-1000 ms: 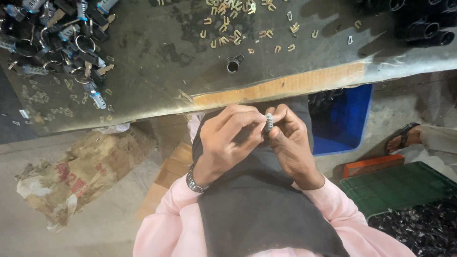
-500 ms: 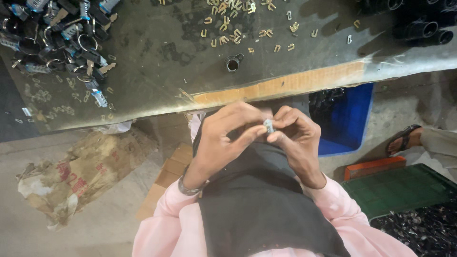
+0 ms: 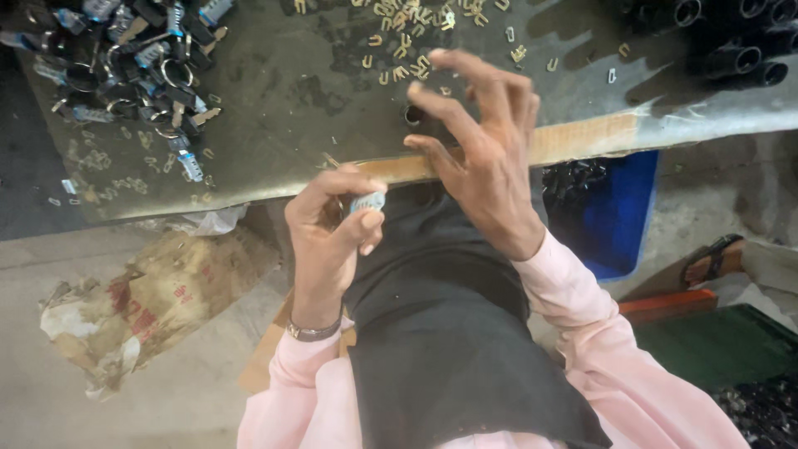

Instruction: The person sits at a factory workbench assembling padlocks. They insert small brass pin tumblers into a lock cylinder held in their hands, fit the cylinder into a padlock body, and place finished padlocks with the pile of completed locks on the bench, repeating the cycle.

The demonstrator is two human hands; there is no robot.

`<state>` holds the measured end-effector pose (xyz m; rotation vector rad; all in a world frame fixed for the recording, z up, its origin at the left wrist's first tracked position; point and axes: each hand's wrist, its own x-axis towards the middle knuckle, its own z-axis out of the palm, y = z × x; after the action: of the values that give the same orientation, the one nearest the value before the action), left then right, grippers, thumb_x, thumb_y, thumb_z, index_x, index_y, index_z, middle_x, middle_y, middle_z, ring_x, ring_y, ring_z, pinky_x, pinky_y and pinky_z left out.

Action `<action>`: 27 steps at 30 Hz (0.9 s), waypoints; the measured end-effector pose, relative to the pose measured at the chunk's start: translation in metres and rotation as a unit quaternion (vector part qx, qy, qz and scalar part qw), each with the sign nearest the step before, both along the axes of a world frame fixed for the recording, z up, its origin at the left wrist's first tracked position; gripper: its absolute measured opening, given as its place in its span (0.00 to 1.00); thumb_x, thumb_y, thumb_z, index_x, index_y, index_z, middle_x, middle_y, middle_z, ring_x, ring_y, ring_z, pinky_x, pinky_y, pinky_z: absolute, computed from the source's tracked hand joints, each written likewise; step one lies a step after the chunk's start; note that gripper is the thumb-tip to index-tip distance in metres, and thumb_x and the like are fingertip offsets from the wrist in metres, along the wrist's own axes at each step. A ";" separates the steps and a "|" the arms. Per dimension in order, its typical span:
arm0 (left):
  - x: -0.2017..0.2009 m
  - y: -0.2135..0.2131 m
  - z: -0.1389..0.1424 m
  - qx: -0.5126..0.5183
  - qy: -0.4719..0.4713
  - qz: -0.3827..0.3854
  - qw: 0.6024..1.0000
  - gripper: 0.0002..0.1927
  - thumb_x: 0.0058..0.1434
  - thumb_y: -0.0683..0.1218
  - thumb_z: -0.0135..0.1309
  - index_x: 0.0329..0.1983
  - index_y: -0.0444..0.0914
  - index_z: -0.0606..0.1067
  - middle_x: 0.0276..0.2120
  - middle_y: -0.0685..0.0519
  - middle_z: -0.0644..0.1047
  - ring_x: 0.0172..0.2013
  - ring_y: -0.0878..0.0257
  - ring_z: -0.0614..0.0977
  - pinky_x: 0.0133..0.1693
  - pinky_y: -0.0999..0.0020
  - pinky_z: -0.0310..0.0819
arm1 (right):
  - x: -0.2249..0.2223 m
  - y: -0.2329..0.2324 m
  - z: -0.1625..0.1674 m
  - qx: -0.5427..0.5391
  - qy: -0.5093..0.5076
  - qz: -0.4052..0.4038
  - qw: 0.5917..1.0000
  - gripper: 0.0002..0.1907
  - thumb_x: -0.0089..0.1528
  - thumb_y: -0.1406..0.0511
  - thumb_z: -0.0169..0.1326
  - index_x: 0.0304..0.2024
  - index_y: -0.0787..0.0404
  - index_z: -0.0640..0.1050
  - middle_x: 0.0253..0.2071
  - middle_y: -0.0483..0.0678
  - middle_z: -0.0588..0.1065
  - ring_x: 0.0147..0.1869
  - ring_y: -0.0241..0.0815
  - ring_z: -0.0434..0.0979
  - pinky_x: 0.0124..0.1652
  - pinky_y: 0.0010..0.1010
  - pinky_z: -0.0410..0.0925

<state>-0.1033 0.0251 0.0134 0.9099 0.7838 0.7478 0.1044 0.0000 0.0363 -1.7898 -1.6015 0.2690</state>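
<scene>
Metal part pinched in left hand, right hand reaching out.
Left hand point(image 3: 328, 229) clamps small silvery part point(image 3: 366, 202) below table's near edge point(image 3: 582, 137); right hand point(image 3: 482, 141) spread empty, nearer brass clips point(image 3: 399, 50).

Small brass-coloured metal clips point(image 3: 399, 37) gleam on a matt, stained grey tabletop point(image 3: 291, 125) edged with bare wood; shiny metal rings point(image 3: 125, 66) beside crumpled paper sack point(image 3: 141, 299).
</scene>
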 end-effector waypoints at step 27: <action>0.040 -0.017 0.017 0.463 0.258 -0.069 0.845 0.10 0.58 0.35 0.63 0.42 0.32 0.77 0.31 0.51 0.75 0.31 0.59 0.78 0.33 0.65 0.70 | -0.008 -0.098 -0.064 0.030 0.314 -0.094 0.944 0.15 0.74 0.61 0.45 0.38 0.67 0.68 0.34 0.53 0.75 0.30 0.36 0.70 0.32 0.26 0.63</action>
<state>-0.0631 0.0079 0.0304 2.0913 0.7974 0.7580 0.0967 -0.0985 -0.0274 -1.5766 -0.9709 0.6228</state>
